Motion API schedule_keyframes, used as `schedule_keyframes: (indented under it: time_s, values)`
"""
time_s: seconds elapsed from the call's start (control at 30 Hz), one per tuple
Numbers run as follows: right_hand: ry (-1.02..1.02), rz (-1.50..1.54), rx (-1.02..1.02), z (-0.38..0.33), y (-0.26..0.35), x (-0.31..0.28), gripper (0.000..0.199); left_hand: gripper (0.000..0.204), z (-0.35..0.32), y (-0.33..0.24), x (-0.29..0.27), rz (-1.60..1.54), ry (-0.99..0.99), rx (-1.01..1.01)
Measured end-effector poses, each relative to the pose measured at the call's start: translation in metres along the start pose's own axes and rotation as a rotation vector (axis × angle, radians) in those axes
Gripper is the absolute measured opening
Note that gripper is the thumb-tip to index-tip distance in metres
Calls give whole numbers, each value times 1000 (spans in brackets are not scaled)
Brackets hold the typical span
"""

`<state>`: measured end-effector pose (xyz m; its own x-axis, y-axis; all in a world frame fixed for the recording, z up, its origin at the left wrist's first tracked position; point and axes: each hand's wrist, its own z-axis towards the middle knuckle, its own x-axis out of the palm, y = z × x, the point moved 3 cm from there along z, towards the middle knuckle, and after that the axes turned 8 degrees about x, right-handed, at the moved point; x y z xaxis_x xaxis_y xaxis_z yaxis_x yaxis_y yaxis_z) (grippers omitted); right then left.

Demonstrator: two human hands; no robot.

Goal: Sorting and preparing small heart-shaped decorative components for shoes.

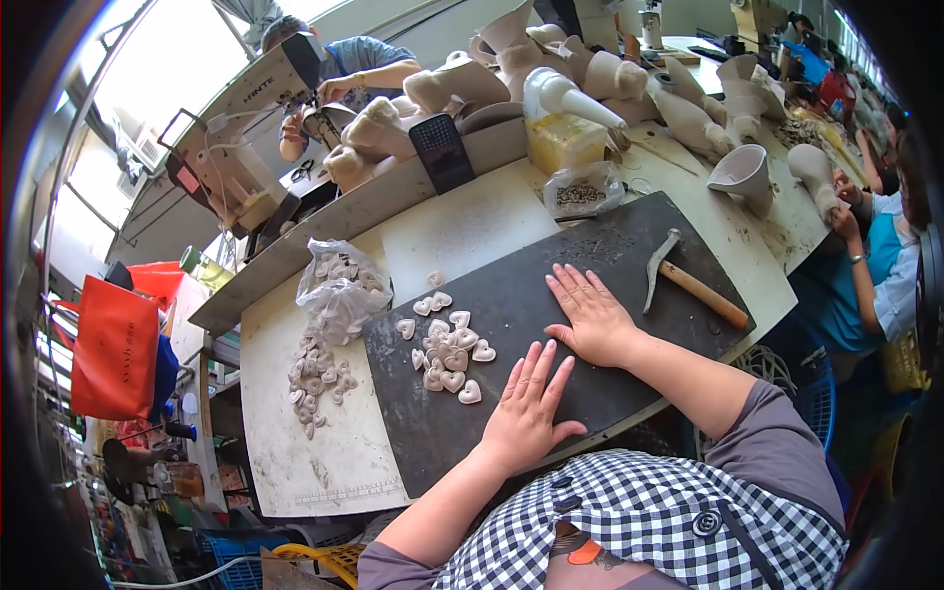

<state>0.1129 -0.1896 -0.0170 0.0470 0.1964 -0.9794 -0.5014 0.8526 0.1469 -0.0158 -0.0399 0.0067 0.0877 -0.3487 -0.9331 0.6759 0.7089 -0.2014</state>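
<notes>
My left hand [526, 415] lies flat on a dark work mat [433, 472], its fingers stretched out and nothing in them. Further right and a little farther off, my right hand [594, 320] also rests palm down with fingers extended. Left of my hands is a loose group of pale heart-shaped pieces [453, 356] on the mat. A hammer [703, 292] with a wooden handle and curved metal head lies to the right of my right hand. More heart pieces [320, 379] spill from a clear plastic bag [339, 280] on the white board beside the mat.
Behind the mat stand a bag of small metal bits [582, 192], a yellow block [567, 145] and a phone [442, 154] leaning on a ledge. Beige boot-shaped pieces [472, 84] pile up at the back. Co-workers sit across, near a sewing machine [251, 98], and at right.
</notes>
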Motion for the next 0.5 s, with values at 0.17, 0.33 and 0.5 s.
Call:
schedule_keyframes:
  time_s: [0.17, 0.33, 0.5]
  values:
    - [23, 90, -125, -39, 18, -12, 74, 93, -17, -24, -8, -135, 105, 52]
    - [42, 153, -180, -76, 30, -19, 69, 80, -33, -40, -9, -134, 149, 59]
    - [42, 227, -251, -102, 39, -27, 64, 71, -46, -43, -7, -273, 73, 12]
